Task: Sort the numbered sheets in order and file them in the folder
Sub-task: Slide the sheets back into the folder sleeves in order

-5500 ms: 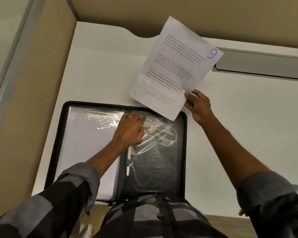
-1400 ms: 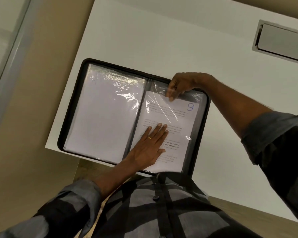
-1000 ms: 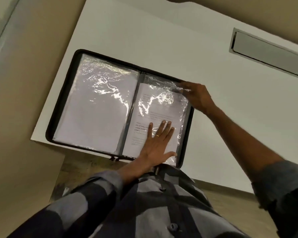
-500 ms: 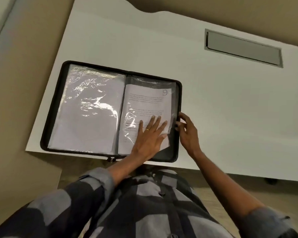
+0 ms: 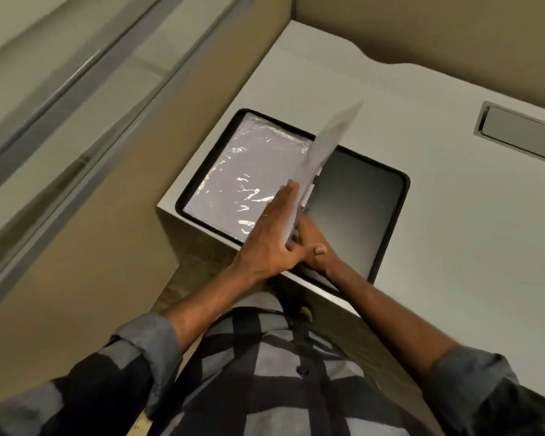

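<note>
- Two hands flank a sleeved sheet (image 5: 326, 146) upright in the folder (image 5: 359, 199), table's (image 5: 453, 240) near-left corner.
- We see left hand (image 5: 269, 237) flat-fingered against it; right hand's (image 5: 316, 250) grip we cannot tell.

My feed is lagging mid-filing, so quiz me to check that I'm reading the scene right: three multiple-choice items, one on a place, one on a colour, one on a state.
1. Where on the white desk does the open black zip folder lie?
A. at the far right end
B. at the near left corner
C. hanging off the far edge

2. What colour is the folder's right half?
A. white
B. red
C. dark grey

3. How is the white sleeved page at the spine placed?
A. standing on edge
B. flat on the right half
C. loose on the desk

Answers:
1 B: the folder's rim runs along the desk's near left corner.
2 C: it looks dark beside the shiny clear sleeve on the left.
3 A: the left hand lies flat against it, and the right hand is behind it.
</note>
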`<move>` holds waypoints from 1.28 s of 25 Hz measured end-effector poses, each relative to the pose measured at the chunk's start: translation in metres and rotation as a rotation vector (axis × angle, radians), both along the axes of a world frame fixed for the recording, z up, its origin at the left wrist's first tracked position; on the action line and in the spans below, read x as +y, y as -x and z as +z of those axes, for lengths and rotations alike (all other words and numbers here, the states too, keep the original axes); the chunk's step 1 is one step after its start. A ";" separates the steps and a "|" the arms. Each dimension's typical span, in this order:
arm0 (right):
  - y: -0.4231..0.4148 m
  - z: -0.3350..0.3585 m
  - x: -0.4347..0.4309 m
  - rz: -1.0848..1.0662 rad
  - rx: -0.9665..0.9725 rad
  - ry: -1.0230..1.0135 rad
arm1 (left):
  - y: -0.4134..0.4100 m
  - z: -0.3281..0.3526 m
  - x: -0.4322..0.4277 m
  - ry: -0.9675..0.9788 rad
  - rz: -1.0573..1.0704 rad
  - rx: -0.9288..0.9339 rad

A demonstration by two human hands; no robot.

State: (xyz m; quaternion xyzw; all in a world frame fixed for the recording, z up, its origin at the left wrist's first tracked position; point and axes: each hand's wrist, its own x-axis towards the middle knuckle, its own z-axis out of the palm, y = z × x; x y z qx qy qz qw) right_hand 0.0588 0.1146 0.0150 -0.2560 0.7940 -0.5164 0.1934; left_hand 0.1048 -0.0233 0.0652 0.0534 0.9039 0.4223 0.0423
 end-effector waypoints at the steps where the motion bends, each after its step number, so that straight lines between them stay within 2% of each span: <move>1: 0.006 -0.005 -0.014 0.074 0.062 -0.068 | -0.003 0.003 -0.012 0.001 0.062 -0.014; 3: 0.020 -0.026 -0.036 0.223 0.246 -0.326 | -0.001 0.005 -0.036 -0.018 0.198 -0.090; 5: 0.031 -0.043 -0.047 0.364 0.330 -0.658 | 0.006 -0.005 -0.063 0.014 0.313 -0.181; 6: 0.034 -0.051 -0.048 0.413 0.343 -0.767 | 0.009 -0.014 -0.079 0.060 0.350 -0.215; 8: 0.031 -0.058 -0.049 0.448 0.385 -0.842 | 0.014 -0.039 -0.113 0.153 0.385 -0.284; 10: 0.029 -0.061 -0.054 0.436 0.403 -0.850 | 0.019 -0.064 -0.144 0.238 0.399 -0.345; 14: 0.024 -0.060 -0.074 0.350 0.318 -0.851 | 0.030 -0.089 -0.177 0.378 0.335 -0.399; 19: 0.014 -0.070 -0.103 0.269 0.218 -0.918 | 0.042 -0.099 -0.203 0.357 0.317 -0.429; 23: 0.012 -0.071 -0.105 0.252 0.229 -0.929 | 0.056 -0.091 -0.216 0.351 0.309 -0.444; 26: 0.012 -0.069 -0.106 0.248 0.219 -0.943 | 0.059 -0.081 -0.219 0.206 0.303 -0.351; 28: 0.011 -0.064 -0.109 0.202 0.166 -0.902 | 0.058 -0.077 -0.214 0.079 0.313 -0.361; 29: 0.010 -0.055 -0.113 0.128 0.082 -0.810 | 0.059 -0.072 -0.211 -0.011 0.320 -0.388; 32: 0.019 -0.019 -0.126 -0.250 -0.356 -0.378 | 0.061 -0.050 -0.191 -0.347 0.292 -0.486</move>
